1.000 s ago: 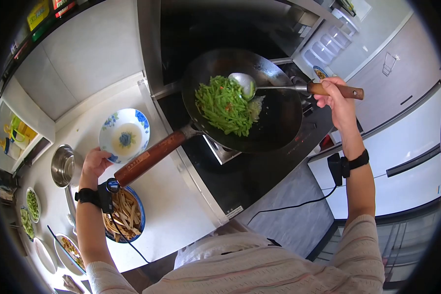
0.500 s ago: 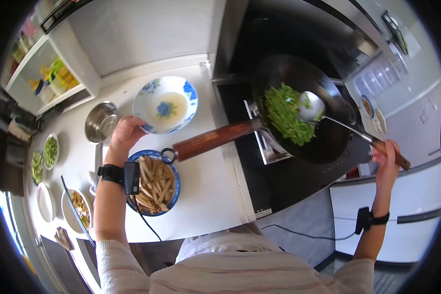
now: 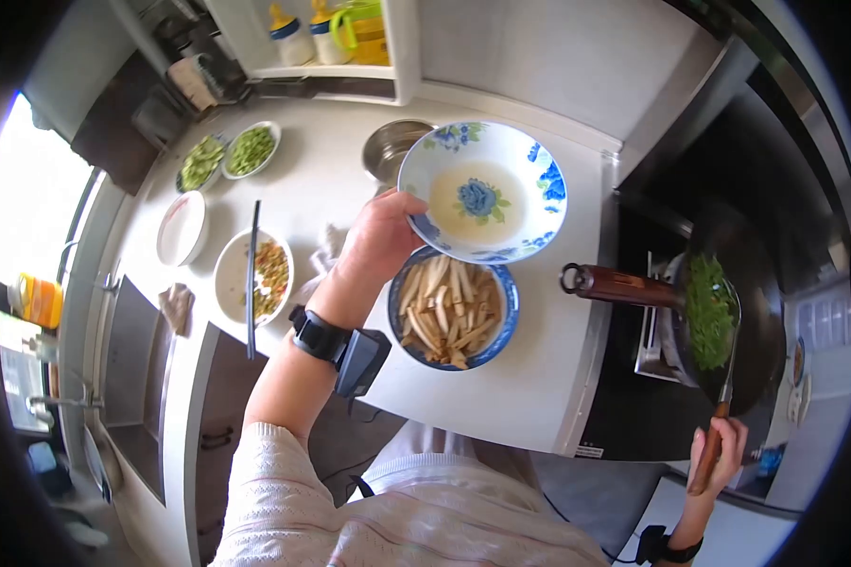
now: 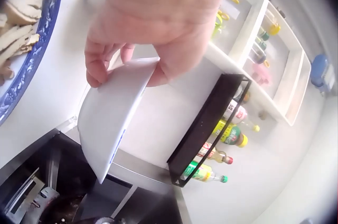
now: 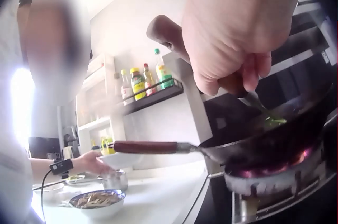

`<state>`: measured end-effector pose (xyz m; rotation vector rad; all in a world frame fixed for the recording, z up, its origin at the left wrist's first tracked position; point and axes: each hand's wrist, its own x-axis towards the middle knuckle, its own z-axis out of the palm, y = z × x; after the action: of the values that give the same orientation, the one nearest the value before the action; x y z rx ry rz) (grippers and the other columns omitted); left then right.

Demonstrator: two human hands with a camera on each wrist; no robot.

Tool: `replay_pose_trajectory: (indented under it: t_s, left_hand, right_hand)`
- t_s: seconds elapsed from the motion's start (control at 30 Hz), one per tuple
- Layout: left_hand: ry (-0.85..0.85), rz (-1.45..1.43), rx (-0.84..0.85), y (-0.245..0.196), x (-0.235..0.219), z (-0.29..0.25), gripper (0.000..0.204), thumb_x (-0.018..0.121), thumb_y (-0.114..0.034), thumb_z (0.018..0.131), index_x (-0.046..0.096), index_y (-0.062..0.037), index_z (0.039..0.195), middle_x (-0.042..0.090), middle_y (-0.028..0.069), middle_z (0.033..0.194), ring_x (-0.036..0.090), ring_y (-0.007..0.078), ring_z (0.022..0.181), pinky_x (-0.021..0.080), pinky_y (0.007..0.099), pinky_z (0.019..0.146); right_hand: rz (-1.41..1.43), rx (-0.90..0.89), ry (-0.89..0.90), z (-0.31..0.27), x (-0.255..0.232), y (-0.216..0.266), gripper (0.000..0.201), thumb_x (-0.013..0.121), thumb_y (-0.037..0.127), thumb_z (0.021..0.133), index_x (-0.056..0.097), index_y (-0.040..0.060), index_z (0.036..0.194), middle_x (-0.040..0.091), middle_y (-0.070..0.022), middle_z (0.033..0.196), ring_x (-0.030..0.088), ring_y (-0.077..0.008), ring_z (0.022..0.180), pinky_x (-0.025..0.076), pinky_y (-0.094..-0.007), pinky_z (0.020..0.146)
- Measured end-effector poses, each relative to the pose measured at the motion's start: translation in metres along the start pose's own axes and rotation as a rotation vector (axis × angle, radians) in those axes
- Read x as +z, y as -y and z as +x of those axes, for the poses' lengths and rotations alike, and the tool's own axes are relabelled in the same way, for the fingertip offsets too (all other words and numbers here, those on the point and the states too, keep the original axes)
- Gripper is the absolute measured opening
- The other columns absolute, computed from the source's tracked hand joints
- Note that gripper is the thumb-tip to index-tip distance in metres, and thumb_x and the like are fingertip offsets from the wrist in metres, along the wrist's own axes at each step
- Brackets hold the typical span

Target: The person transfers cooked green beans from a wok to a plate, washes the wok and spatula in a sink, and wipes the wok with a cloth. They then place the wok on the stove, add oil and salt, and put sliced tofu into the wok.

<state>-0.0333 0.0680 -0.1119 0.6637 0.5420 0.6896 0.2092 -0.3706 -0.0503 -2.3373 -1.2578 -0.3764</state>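
My left hand [image 3: 383, 231] pinches the rim of a white, blue-flowered plate [image 3: 546, 180], thumb on top and fingers underneath. A little cloudy liquid lies in the plate, which is held over the counter. In the left wrist view the plate [image 4: 108, 118] shows nearly edge-on. My right hand [image 3: 728, 452] grips the wooden handle of a ladle [image 3: 705, 468]. The ladle's head lies in the dark wok [image 3: 761, 302], largely hidden among cut green vegetable strips [image 3: 707, 317]. Flames [image 5: 303, 158] burn beneath the wok in the right wrist view.
The wok's wooden handle [image 3: 624, 285] reaches over the counter edge. A blue-rimmed bowl [image 3: 509, 326] of pale strips stands below the plate, a steel pot [image 3: 383, 151] behind it. Farther left are small dishes of chopped greens [image 3: 252, 149] and a bowl [image 3: 225, 283] with chopsticks [image 3: 253, 274].
The head view has swung left. The left hand has lifted the plate off the counter. The ladle has moved through the greens, and the right hand is now lower, toward the stove's front.
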Motion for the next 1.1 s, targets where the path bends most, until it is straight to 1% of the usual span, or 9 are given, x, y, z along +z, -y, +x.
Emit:
replay_pose_trajectory:
  t_s: [0.13,0.33,0.5,0.57,0.8,0.87,0.93,1.0,1.1]
  left_hand:
    - [-0.062,-0.044,0.088,-0.021,-0.023,-0.052,0.036,0.048,-0.009,0.077,0.050,0.0081,0.108,0.059,0.0152,0.104,0.057,0.0253,0.096,0.042,0.0364,0.089]
    - [-0.263,0.021,0.250,-0.064,-0.069,-0.137,0.044,0.050,-0.009,0.076,0.045,0.0034,0.118,0.056,0.0145,0.112,0.056,0.0266,0.101,0.045,0.0399,0.087]
    - [-0.452,0.104,0.403,-0.110,-0.111,-0.174,0.042,0.050,-0.008,0.079,0.041,0.0047,0.117,0.056,0.0143,0.108,0.059,0.0245,0.094,0.052,0.0334,0.074]
    - [-0.488,0.095,0.412,-0.132,-0.140,-0.180,0.038,0.050,-0.009,0.079,0.043,0.0040,0.114,0.057,0.0139,0.104,0.060,0.0235,0.089,0.052,0.0323,0.071]
    - [-0.637,0.193,0.404,-0.207,-0.244,-0.158,0.026,0.055,-0.008,0.078,0.047,0.0044,0.099,0.060,0.0149,0.085,0.061,0.0190,0.071,0.051,0.0261,0.060]
    - [-0.645,0.227,0.425,-0.222,-0.263,-0.143,0.025,0.055,-0.009,0.078,0.048,0.0051,0.098,0.060,0.0146,0.083,0.061,0.0183,0.068,0.051,0.0247,0.059]
    - [-0.668,0.217,0.436,-0.235,-0.281,-0.126,0.023,0.055,-0.009,0.078,0.049,0.0045,0.097,0.061,0.0145,0.081,0.061,0.0176,0.066,0.052,0.0235,0.059]
    - [-0.624,0.245,0.433,-0.249,-0.309,-0.108,0.029,0.057,-0.010,0.078,0.047,0.0049,0.101,0.059,0.0172,0.085,0.060,0.0232,0.069,0.052,0.0289,0.063]
    - [-0.592,0.288,0.429,-0.263,-0.322,-0.084,0.025,0.058,-0.010,0.077,0.050,0.0040,0.097,0.059,0.0141,0.077,0.059,0.0194,0.061,0.052,0.0255,0.059]
  right_hand:
    - [-0.007,0.069,0.060,-0.006,0.014,0.008,0.029,0.068,0.005,0.066,0.057,0.0066,0.093,0.048,-0.0115,0.094,0.052,-0.0274,0.084,0.043,-0.0340,0.070]
    - [0.089,0.169,0.067,-0.009,0.020,0.006,0.038,0.059,-0.008,0.067,0.058,0.0069,0.102,0.049,-0.0084,0.097,0.053,-0.0197,0.085,0.042,-0.0272,0.067]
    - [0.117,0.240,0.035,-0.018,0.009,-0.011,0.049,0.049,-0.013,0.071,0.052,0.0058,0.116,0.051,-0.0051,0.088,0.048,-0.0125,0.068,0.039,-0.0240,0.060]
    - [0.142,0.309,-0.042,-0.040,0.008,-0.039,0.045,0.047,-0.013,0.075,0.052,0.0051,0.117,0.052,-0.0039,0.090,0.050,-0.0115,0.072,0.040,-0.0224,0.063]
    - [0.120,0.466,-0.090,-0.141,0.046,-0.064,0.036,0.048,-0.009,0.077,0.056,0.0031,0.110,0.057,-0.0051,0.087,0.051,-0.0098,0.070,0.042,-0.0223,0.061]
    - [0.025,0.424,-0.076,-0.148,0.057,-0.049,0.036,0.047,-0.010,0.075,0.057,0.0028,0.107,0.056,-0.0054,0.082,0.052,-0.0111,0.070,0.043,-0.0234,0.062]
    - [-0.011,0.607,0.139,-0.154,0.066,-0.022,0.031,0.049,-0.008,0.073,0.060,0.0031,0.100,0.057,-0.0054,0.078,0.052,-0.0106,0.068,0.043,-0.0232,0.060]
    - [0.015,0.592,0.125,-0.155,0.085,0.004,0.030,0.049,-0.007,0.072,0.060,0.0034,0.098,0.057,-0.0049,0.077,0.052,-0.0103,0.066,0.042,-0.0229,0.059]
    - [0.044,0.578,0.125,-0.152,0.102,0.037,0.030,0.049,-0.007,0.072,0.061,0.0037,0.097,0.058,-0.0042,0.076,0.051,-0.0096,0.061,0.041,-0.0224,0.055]
